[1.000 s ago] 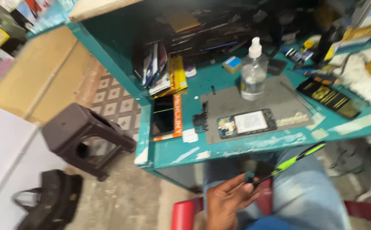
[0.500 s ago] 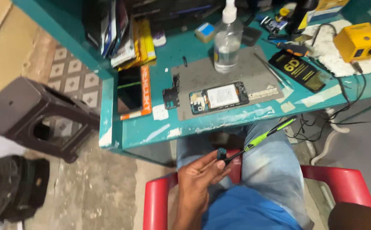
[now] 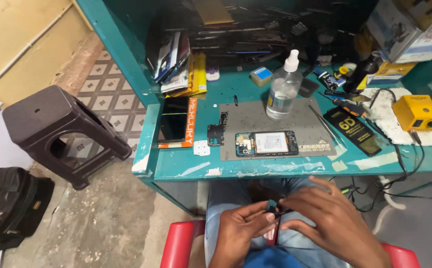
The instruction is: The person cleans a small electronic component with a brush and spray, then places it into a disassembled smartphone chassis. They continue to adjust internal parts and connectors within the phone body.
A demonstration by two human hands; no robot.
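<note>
Both hands meet low over the lap, below the desk (image 3: 186, 171): the left hand (image 3: 238, 231) pinches a small dark part (image 3: 271, 206) while the right hand (image 3: 332, 226) pinches its other end. The open phone (image 3: 267, 143) lies flat on the grey mat (image 3: 260, 116), so its insides face up.

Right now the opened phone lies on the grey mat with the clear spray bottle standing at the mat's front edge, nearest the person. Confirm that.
Not quite. The opened phone does lie on the grey mat, but the clear spray bottle stands at the mat's back edge, behind the phone and away from the person. The head view shows it.
</note>
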